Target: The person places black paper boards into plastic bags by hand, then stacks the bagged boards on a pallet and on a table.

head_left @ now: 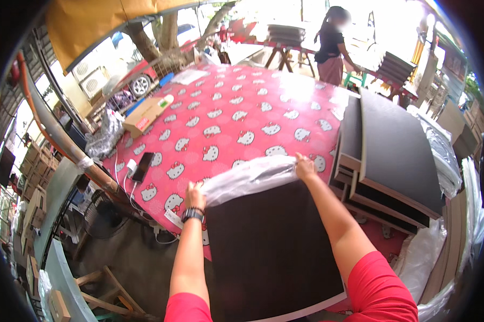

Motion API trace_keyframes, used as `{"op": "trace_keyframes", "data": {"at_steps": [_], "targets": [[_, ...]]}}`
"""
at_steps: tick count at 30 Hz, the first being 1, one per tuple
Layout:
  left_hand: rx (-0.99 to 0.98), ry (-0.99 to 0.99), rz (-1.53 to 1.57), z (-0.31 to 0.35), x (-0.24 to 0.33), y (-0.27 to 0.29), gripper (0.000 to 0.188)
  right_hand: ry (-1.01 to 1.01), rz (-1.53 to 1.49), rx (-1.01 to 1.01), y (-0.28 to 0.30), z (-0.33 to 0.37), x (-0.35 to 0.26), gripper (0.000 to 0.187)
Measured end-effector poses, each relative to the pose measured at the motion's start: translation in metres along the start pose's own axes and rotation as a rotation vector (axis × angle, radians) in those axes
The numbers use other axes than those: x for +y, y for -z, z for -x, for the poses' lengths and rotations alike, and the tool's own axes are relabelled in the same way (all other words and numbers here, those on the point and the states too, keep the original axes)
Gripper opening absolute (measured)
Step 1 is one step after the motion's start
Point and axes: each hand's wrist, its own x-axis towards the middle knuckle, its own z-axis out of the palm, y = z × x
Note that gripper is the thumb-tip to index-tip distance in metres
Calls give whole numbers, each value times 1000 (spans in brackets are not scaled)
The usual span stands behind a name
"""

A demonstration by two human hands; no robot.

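A large black panel (269,247) with a pale near edge lies in front of me, partly over the pink patterned tabletop (236,118). Clear plastic wrap (247,180) is bunched across the panel's far edge. My left hand (195,196), a dark band on its wrist, is closed on the left end of the wrap. At the right end, the fingers of my right hand (305,167) pinch the same plastic. Both arms reach forward with red sleeves.
Black panels (397,155) are stacked at the right of the table. A phone (143,167) with a white cable and a cardboard box (147,115) lie at the left. A fan (105,214) stands below the left edge. Another person (332,48) stands beyond the table by more stacked panels (395,68).
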Motion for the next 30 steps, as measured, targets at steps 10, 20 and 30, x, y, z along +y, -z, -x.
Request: {"op": "trace_keyframes", "data": {"at_steps": [10, 20, 30], "targets": [[-217, -2, 146, -36, -39, -13, 24, 226, 72, -365, 11, -6, -26, 17], [-15, 171, 685, -18, -44, 45, 14, 319, -172, -77, 25, 16, -33, 12], [-238, 559, 1750, -10, -22, 93, 34, -378, -1529, -683, 104, 6, -36, 16]]}}
